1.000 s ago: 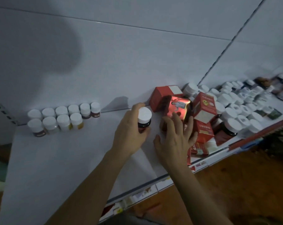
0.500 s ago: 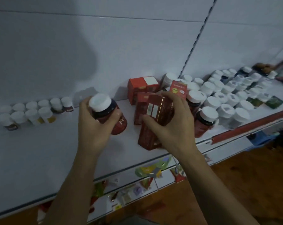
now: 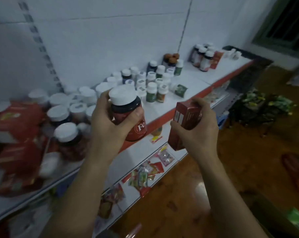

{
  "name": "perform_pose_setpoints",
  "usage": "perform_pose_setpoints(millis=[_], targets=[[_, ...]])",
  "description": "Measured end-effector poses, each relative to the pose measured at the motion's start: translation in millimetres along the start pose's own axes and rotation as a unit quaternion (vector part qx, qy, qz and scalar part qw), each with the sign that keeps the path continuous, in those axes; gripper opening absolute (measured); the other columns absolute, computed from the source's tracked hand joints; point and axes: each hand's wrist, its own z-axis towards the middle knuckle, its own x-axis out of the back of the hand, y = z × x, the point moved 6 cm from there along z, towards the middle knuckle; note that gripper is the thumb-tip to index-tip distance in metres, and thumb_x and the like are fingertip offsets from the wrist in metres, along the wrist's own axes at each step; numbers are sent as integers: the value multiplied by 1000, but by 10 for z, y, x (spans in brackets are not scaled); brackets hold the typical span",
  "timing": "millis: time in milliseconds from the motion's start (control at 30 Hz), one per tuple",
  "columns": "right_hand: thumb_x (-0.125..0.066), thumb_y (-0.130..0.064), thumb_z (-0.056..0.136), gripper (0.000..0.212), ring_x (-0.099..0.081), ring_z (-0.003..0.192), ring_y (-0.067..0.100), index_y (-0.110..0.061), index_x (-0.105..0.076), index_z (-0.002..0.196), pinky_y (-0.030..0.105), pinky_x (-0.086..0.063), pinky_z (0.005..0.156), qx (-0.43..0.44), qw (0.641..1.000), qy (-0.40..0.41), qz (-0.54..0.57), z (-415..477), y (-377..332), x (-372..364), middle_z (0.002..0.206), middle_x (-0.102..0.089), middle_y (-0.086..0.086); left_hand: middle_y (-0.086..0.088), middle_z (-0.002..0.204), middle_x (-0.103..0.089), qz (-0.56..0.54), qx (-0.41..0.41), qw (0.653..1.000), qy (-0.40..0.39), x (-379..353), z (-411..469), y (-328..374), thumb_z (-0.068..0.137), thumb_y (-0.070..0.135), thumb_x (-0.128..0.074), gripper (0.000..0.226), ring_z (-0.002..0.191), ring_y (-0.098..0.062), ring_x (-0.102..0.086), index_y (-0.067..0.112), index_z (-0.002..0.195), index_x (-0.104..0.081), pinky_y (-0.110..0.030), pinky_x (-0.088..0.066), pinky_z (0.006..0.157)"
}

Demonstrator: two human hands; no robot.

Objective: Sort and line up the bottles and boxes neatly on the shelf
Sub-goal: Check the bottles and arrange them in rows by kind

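Held up off shelf (image 3: 193, 81), at its front edge: red bottle (image 3: 128, 115), wrapped in left hand (image 3: 109, 124). Just beyond that edge: dark red box (image 3: 184, 124), clasped in right hand (image 3: 202, 127). Likely pulled from jumbled heap (image 3: 21, 134) at shelf's left end, for lining up on barer shelf space.

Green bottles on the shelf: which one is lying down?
The green-labelled bottle nearest the red front edge of the shelf lies on its side; the other green ones stand upright.
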Motion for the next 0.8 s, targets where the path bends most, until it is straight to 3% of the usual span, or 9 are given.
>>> perform_pose_setpoints(millis=[200,300,433,533,733,800], targets=[[-87,-28,78,89,-50,120,14,-28,-35,150,27,-48,96,-62,996,38,-60,617,1075,869,140,-46,0,5,112,-75,-111,113,981,-113,-1674,420,-456,76,30,-82,43,106,-15,-71,29,115,-65,-34,-57,84],[-87,-32,78,91,-50,120,12,-28,-33,151,32,-51,100,-80,994,47,-66,992,1555,1091,140,-47,-2,4,110,-75,-152,157,969,-118,-2365,683,-773,80,28,-80,36,105,-18,-72,28,113,-66,-41,-58,86],[-91,-31,74,103,-50,132,16,-32,-25,153,37,-50,106,-94,993,46,-56,1672,2128,1306,147,-45,-3,2,97,-73,-196,230,949,-93,-3250,1167,-1258,82,45,-75,46,89,-18,-73,19,117,-65,-44,-60,83],[-91,-32,73,106,-48,134,15,-33,-22,153,39,-50,108,-79,992,29,-93,2300,2530,1441,149,-44,-5,-1,88,-73,-221,288,925,-113,-3969,1616,-1575,82,54,-67,46,88,-24,-70,18,109,-66,-51,-55,90],[-91,-31,74,106,-50,135,21,-36,-21,154,51,-51,105,-115,988,-12,-102,3476,3238,1755,151,-45,-3,1,86,-70,-231,297,917,-134,-5137,2549,-1699,92,46,-62,32,76,-15,-70,20,108,-67,-33,-60,69],[-90,-32,74,104,-52,134,23,-37,-21,152,52,-52,103,-112,989,-6,-95,3833,3427,1794,149,-47,-2,2,86,-72,-216,278,925,-143,-5417,2824,-1730,90,47,-63,31,76,-14,-71,22,108,-67,-34,-61,70]])
